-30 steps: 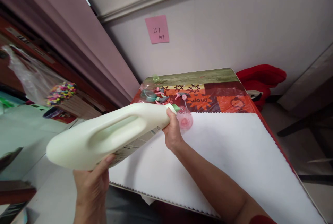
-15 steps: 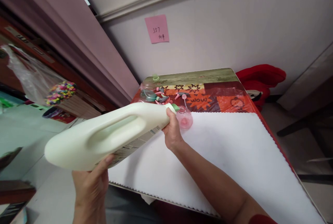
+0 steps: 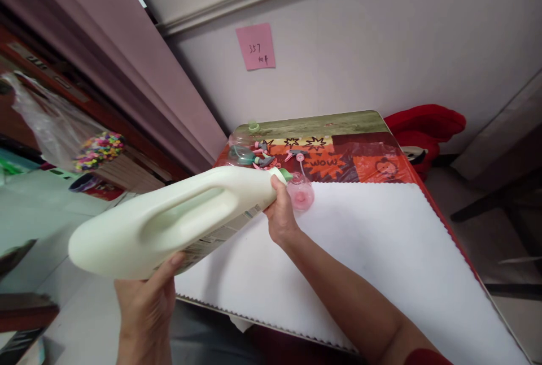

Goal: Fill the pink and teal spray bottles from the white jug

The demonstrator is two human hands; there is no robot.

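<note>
A large pale-green jug (image 3: 169, 221) with a moulded handle is tipped on its side, its green spout over a small pink bottle (image 3: 300, 192) standing on a white cloth (image 3: 372, 252). My left hand (image 3: 146, 308) grips the jug's base from below. My right hand (image 3: 280, 215) is closed at the jug's neck, beside the pink bottle; whether it also holds the bottle is hidden.
Behind the pink bottle lie a clear bottle (image 3: 239, 150), several spray-trigger heads (image 3: 262, 157) and a green cap (image 3: 253, 126) on an orange patterned table cover (image 3: 364, 164). A pink note (image 3: 256, 46) is stuck on the wall. A red cushion (image 3: 423, 125) lies at the right.
The jug's base has drifted slightly left and down with my left hand. My right hand and the pink bottle have stayed in place.
</note>
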